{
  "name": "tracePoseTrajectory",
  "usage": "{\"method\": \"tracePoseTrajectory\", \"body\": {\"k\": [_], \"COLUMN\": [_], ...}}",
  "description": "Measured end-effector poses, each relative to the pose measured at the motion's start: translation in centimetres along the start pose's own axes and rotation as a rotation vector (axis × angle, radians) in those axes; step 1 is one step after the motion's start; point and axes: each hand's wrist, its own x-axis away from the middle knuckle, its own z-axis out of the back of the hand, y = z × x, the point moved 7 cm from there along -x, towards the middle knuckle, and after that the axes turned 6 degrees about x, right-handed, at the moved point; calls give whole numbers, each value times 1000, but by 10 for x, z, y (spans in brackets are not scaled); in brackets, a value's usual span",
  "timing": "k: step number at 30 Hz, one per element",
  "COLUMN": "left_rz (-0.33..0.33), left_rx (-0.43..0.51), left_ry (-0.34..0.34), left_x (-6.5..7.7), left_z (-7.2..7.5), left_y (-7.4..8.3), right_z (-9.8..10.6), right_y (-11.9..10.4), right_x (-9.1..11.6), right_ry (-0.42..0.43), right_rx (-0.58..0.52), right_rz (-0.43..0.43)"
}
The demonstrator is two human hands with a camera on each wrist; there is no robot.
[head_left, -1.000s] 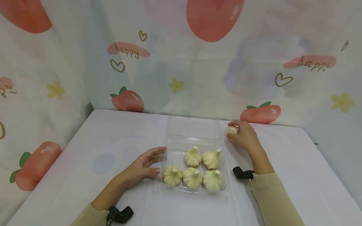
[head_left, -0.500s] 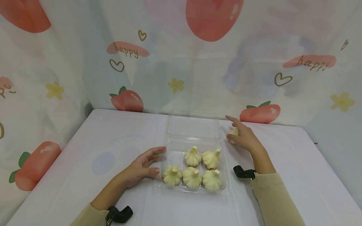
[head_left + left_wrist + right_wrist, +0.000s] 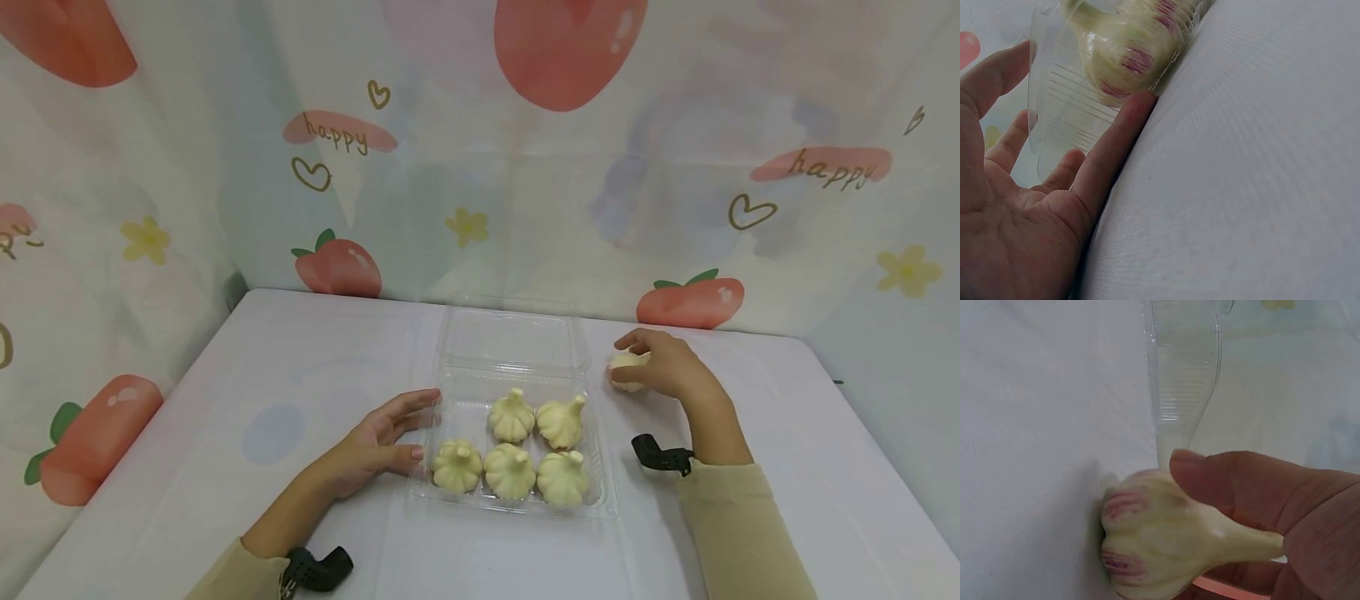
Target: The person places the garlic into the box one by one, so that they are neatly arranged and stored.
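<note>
My right hand (image 3: 667, 367) grips a pale garlic bulb (image 3: 1160, 531) between thumb and fingers, just right of the box's lid. In the right wrist view the bulb has purple streaks, and its stem points back toward the palm. The bulb's base is close against the white cloth. A clear plastic box (image 3: 465, 417) holds several garlic bulbs (image 3: 512, 472): two in the back row at the middle and right, the others along the front. My left hand (image 3: 378, 437) rests against the box's left side, fingers extended and thumb touching near the front corner.
The box's clear hinged lid (image 3: 513, 340) lies folded back toward the wall. A white cloth (image 3: 300, 358) covers the table. Behind it hangs a printed backdrop (image 3: 525, 200). A black wrist mount (image 3: 660, 454) sits at the right cuff.
My right hand lifted its forefinger off the bulb, then curled it back round. Hand and bulb have since moved a little right and nearer to me. Left hand and box have stayed still.
</note>
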Motion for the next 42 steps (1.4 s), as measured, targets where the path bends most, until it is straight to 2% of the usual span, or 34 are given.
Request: {"method": "tracePoseTrajectory", "body": {"k": [8, 20, 27, 35, 42], "left_rz": [-5, -10, -10, -9, -4], "left_rx": [2, -7, -7, -4, 5], "left_ry": [-4, -6, -6, -7, -4], "left_x": [0, 0, 0, 0, 0], "left_z": [0, 0, 0, 0, 0], "left_y": [0, 0, 0, 0, 0], "right_z": [6, 24, 32, 41, 37], "right_y": [-15, -33, -40, -63, -88], "right_x": [5, 13, 18, 28, 35], "right_ry": [28, 166, 239, 342, 325], "right_rx": [-1, -38, -76, -126, -226], "right_rz": [47, 114, 103, 166, 253]}}
